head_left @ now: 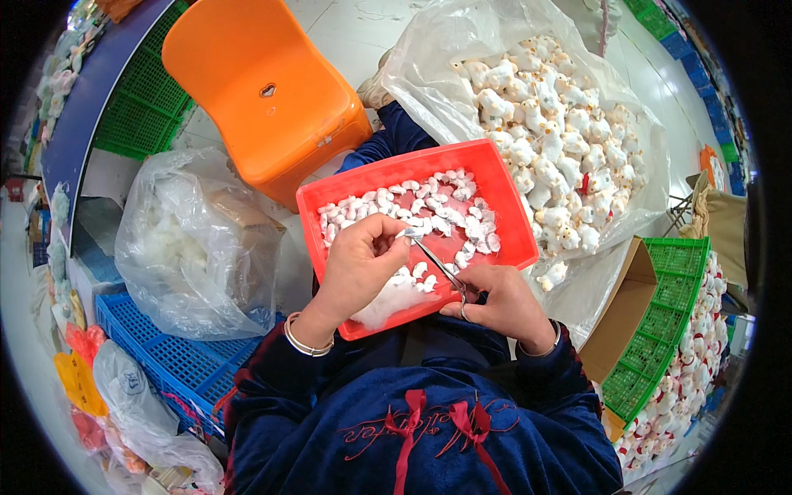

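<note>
My left hand (360, 266) is closed over the red tray, pinching a small white fabric piece (410, 233) between thumb and fingertips. In my right hand (505, 304) are slim metal forceps (441, 266) with finger rings, gripped by those rings. Their tip points up and left and meets the piece at my left fingertips; whether the jaws are open I cannot tell. Beneath both hands, the red tray (518, 216) rests on my lap. Many small white curved pieces (384, 200) lie scattered in it, and a tuft of white fluffy stuffing (389, 302) sits in its near left corner.
An orange chair (247, 91) stands ahead to the left. Far right, a clear plastic bag (437, 49) holds many white plush toys (549, 124). To the left are a bag of stuffing (177, 235) and a blue crate (157, 330); green crates (660, 330) and a cardboard box (619, 309) flank my right.
</note>
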Action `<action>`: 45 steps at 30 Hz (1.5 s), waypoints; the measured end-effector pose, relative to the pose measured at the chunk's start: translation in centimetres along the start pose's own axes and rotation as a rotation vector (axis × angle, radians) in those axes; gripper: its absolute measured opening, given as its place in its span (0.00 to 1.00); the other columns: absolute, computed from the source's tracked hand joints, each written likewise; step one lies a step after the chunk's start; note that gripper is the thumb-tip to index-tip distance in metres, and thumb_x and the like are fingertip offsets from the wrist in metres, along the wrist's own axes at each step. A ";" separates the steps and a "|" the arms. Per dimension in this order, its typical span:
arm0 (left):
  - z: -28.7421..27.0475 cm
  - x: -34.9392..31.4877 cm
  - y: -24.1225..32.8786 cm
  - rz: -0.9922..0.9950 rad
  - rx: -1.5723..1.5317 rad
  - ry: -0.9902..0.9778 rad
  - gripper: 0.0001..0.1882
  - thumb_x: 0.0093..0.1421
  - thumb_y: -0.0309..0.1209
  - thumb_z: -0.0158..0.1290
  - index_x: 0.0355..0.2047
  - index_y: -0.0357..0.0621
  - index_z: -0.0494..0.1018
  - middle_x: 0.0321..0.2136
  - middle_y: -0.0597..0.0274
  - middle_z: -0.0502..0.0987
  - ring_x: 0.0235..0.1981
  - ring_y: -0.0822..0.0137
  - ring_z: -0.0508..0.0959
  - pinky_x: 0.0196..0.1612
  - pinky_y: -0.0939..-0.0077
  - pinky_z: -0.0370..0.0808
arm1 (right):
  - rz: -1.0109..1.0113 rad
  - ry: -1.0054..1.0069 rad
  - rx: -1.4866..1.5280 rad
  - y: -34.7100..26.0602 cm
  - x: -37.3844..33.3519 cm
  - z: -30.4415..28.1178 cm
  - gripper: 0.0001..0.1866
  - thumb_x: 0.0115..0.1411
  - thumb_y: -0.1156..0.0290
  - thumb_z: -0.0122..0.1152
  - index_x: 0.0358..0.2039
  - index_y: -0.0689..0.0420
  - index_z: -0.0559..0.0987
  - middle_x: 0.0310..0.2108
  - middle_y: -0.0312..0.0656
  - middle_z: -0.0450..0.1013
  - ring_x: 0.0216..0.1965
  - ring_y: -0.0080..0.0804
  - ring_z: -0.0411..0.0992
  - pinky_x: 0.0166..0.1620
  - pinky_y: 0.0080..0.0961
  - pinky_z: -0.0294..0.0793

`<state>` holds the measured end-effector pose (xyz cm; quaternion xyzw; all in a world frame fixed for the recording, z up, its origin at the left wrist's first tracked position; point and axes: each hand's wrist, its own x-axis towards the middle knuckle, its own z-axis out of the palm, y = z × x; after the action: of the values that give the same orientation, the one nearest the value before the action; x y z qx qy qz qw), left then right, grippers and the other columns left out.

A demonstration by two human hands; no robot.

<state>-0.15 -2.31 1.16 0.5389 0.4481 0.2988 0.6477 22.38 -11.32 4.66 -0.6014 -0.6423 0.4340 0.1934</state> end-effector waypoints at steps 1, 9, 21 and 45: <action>-0.2 0.1 0.1 -0.022 0.001 -0.029 0.05 0.63 0.23 0.57 0.39 0.35 0.77 0.29 0.70 0.77 0.27 0.82 0.75 0.30 0.86 0.72 | -0.013 -0.015 0.072 0.3 0.0 0.3 0.20 0.51 0.61 0.77 0.39 0.60 0.83 0.23 0.42 0.76 0.25 0.30 0.74 0.30 0.27 0.72; -2.2 0.4 1.2 -0.184 -0.041 -0.244 0.07 0.63 0.25 0.58 0.40 0.35 0.79 0.31 0.69 0.79 0.29 0.80 0.76 0.33 0.85 0.73 | 0.129 -0.212 0.480 1.7 -0.6 2.4 0.18 0.54 0.63 0.77 0.38 0.61 0.82 0.22 0.32 0.72 0.27 0.14 0.66 0.31 0.19 0.68; -2.0 0.6 0.1 -0.058 0.019 -0.136 0.10 0.63 0.25 0.59 0.43 0.33 0.81 0.33 0.67 0.80 0.31 0.79 0.76 0.36 0.84 0.73 | 0.068 -0.073 0.113 0.6 -0.2 0.7 0.19 0.53 0.62 0.77 0.38 0.62 0.83 0.18 0.36 0.69 0.21 0.18 0.65 0.25 0.25 0.65; 1.0 0.2 -1.2 -0.026 -0.318 -0.010 0.13 0.68 0.27 0.54 0.49 0.32 0.78 0.32 0.68 0.78 0.31 0.80 0.74 0.37 0.84 0.72 | 0.195 -0.113 0.390 -0.2 -0.3 1.7 0.17 0.56 0.62 0.76 0.36 0.63 0.83 0.18 0.32 0.70 0.23 0.15 0.65 0.26 0.21 0.65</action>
<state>0.70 -2.86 -0.02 0.4254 0.3988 0.3547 0.7309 21.06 -12.15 3.97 -0.5864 -0.4948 0.5999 0.2268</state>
